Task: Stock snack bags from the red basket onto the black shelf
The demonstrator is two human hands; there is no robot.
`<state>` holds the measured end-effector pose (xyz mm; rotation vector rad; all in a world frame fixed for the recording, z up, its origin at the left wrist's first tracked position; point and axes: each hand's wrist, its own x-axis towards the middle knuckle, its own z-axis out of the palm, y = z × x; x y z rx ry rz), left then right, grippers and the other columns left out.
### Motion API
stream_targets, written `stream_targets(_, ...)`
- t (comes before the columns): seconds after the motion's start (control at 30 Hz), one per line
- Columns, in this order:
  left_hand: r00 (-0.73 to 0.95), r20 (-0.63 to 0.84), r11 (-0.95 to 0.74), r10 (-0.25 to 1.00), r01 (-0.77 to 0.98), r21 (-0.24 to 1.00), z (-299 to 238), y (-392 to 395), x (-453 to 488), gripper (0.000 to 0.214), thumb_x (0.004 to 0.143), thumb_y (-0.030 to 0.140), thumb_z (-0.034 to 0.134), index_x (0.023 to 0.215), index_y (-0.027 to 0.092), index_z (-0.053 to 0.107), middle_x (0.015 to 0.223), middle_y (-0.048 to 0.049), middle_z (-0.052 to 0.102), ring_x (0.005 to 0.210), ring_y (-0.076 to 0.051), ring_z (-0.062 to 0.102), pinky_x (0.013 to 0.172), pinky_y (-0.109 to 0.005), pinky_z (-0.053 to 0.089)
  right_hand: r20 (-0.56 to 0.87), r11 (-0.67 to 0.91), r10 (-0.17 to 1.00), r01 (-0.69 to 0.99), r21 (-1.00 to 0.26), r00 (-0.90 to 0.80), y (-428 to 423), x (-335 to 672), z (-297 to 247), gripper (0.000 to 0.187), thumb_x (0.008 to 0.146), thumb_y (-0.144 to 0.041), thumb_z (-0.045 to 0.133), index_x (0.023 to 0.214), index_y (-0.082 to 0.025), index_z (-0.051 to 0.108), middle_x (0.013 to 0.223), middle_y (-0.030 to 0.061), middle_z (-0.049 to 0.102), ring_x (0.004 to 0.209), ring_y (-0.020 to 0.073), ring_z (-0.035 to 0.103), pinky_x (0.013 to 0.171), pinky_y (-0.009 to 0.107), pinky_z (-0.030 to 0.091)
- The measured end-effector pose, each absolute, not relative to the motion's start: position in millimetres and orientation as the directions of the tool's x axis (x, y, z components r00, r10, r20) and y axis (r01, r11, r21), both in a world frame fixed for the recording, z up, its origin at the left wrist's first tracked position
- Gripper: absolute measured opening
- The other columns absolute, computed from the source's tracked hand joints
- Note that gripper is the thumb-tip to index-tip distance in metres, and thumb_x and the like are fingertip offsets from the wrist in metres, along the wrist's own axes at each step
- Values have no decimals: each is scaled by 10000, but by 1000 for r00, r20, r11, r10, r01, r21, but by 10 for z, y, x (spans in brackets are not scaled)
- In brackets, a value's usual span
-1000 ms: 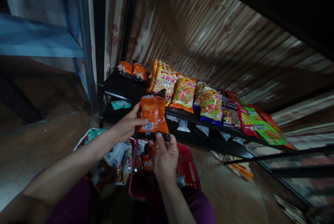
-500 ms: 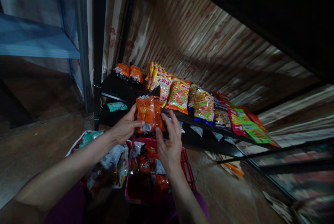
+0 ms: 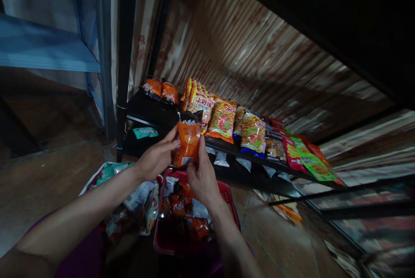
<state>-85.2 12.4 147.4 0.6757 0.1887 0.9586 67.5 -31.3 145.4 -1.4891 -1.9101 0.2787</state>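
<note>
An orange-and-black snack bag (image 3: pixel 189 139) is held upright in front of the shelf, its printed face towards me. My left hand (image 3: pixel 155 157) grips its left edge, the fingers partly behind it. Along its right edge and lower corner lies my right hand (image 3: pixel 205 176), fingers closed against the bag. Whether a second bag lies behind it I cannot tell. Below my hands stands a red plastic basket (image 3: pixel 164 248) with more orange snack bags (image 3: pixel 177 205) in it. Two orange snack bags (image 3: pixel 161 90) lie at the left end of the black shelf (image 3: pixel 142 109).
Yellow snack bags (image 3: pixel 223 118), blue-edged bags (image 3: pixel 253 133) and green packets (image 3: pixel 313 159) line the shelf towards the right. A teal packet (image 3: pixel 145 132) and silvery packets are on the lower level. Left of the basket is a bag of mixed packets (image 3: pixel 139 200). A blue rack (image 3: pixel 48 46) stands left.
The held snack bag has turned and shifted slightly right. My right hand has closed in on its right edge, where its fingers were spread before.
</note>
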Motion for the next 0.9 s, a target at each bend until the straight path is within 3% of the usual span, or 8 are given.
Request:
stream_targets(0.13, 617, 120, 458, 778, -686, 565, 1502, 143, -926, 512, 891, 361, 438, 1392, 318, 344, 1299, -62, 541, 1144, -244, 533, 882, -406, 471, 330, 340, 934, 612, -714, -134, -334, 743, 1554, 824, 829, -250, 525, 1461, -225, -2, 1524, 70, 187, 1381, 246, 239, 1112, 485, 245)
stream_targets(0.23, 636, 95, 487, 766, -670, 560, 1522, 151, -948, 484, 899, 404, 407, 1364, 271, 402, 1285, -90, 544, 1140, -252, 531, 829, -382, 495, 315, 322, 943, 557, -766, -111, -344, 727, 1597, 886, 810, -371, 594, 1458, -260, 1, 1511, 89, 232, 1369, 274, 266, 1079, 530, 276)
stream_targets(0.43, 617, 50, 501, 786, -681, 534, 1527, 164, -928, 486, 895, 406, 412, 1344, 224, 435, 1260, -111, 558, 1144, -268, 529, 871, -416, 477, 347, 305, 931, 756, -579, -110, -334, 628, 1518, 1153, 646, -464, 742, 1459, -227, -41, 1541, 138, 7, 1412, 291, 36, 1105, 527, 217)
stream_targets(0.6, 579, 89, 431, 810, -692, 578, 1524, 108, -891, 491, 896, 408, 426, 1360, 251, 418, 1316, -88, 528, 1204, -264, 486, 932, -424, 444, 381, 318, 916, 802, -506, -123, -335, 619, 1489, 1247, 572, -465, 788, 1455, -246, -65, 1533, 131, -110, 1407, 324, -1, 1091, 554, 234)
stream_targets(0.67, 553, 132, 372, 822, -699, 611, 1519, 53, -881, 492, 901, 409, 415, 1369, 259, 409, 1378, -70, 473, 1266, -266, 422, 989, -436, 400, 403, 320, 909, 802, -505, -109, -346, 615, 1524, 1208, 562, -484, 786, 1465, -221, 28, 1541, 138, -24, 1406, 341, 38, 1093, 562, 225)
stream_targets(0.73, 509, 208, 248, 835, -686, 684, 1509, -14, -887, 485, 901, 408, 417, 1364, 259, 422, 1447, -43, 387, 1336, -265, 319, 1051, -427, 333, 428, 311, 902, 778, -546, -60, -364, 594, 1581, 1080, 578, -481, 775, 1447, -208, 195, 1527, 136, 155, 1396, 345, 134, 1095, 550, 233)
stream_targets(0.83, 473, 332, 2, 817, -576, 817, 1502, -112, -926, 500, 893, 410, 442, 1378, 293, 398, 1507, 0, 271, 1392, -264, 183, 1101, -414, 253, 418, 239, 900, 664, -708, 122, -380, 540, 1666, 784, 645, -409, 741, 1338, -215, 428, 1358, 117, 479, 1274, 319, 408, 1042, 499, 344)
stream_targets(0.9, 469, 374, -112, 800, -496, 861, 1509, -150, -951, 495, 897, 413, 430, 1379, 311, 390, 1520, 15, 232, 1401, -266, 149, 1109, -421, 232, 342, 170, 905, 521, -836, 253, -372, 505, 1699, 630, 678, -365, 713, 1256, -213, 512, 1185, 96, 614, 1098, 283, 562, 954, 457, 432)
